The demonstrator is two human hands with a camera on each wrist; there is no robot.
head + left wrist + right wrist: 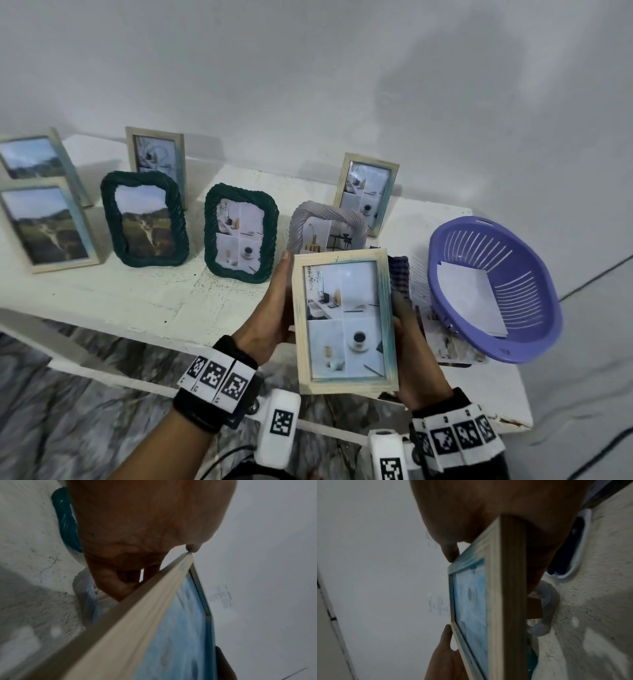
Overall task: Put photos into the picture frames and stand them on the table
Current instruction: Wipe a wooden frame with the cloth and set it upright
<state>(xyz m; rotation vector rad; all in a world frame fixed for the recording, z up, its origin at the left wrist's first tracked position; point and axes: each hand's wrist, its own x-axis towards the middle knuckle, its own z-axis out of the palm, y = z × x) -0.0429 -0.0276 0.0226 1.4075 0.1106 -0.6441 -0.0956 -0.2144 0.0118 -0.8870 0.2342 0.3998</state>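
I hold a pale wooden picture frame [346,322] with a blue-washed edge upright above the white table's [137,298] front part. A four-picture photo sits behind its glass. My left hand [277,301] grips its left side, thumb on the front, fingers curled behind. My right hand [406,329] grips the right side. In the left wrist view the frame's side [137,622] runs diagonally under my palm. The right wrist view shows the frame [505,588] edge-on, with a brown back stand [535,608] sticking out.
Several filled frames stand on the table: two dark green rope frames [145,219] [239,233], a pale rope frame [325,222] just behind my hands, and wooden ones at the left and back. A purple basket [445,294] with white sheets sits right, over loose photos [445,346].
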